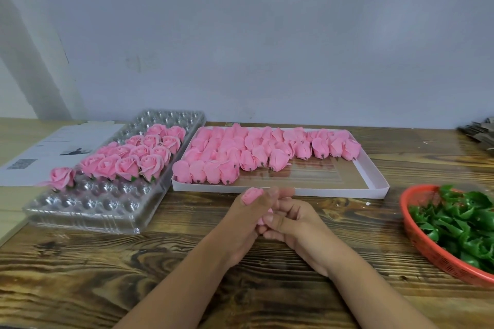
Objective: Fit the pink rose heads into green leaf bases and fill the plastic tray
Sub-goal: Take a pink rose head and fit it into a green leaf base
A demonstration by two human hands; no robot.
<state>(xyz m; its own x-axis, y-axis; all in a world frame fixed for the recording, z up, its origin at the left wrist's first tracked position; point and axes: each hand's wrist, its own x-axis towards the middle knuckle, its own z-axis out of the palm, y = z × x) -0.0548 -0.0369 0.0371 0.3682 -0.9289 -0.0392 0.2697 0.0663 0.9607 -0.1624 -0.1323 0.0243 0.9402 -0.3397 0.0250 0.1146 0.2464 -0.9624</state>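
My left hand (247, 218) grips a rose head (251, 195), right hand (291, 222) seemingly pinching it; plastic tray (88, 211) roughly half-filled, near cups empty.

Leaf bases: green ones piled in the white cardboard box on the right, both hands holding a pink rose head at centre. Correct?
Not quite. The head view shows the green leaf bases in the red basket on the right; the white cardboard box holds loose rose heads. Left hand and right hand do hold a pink rose head.
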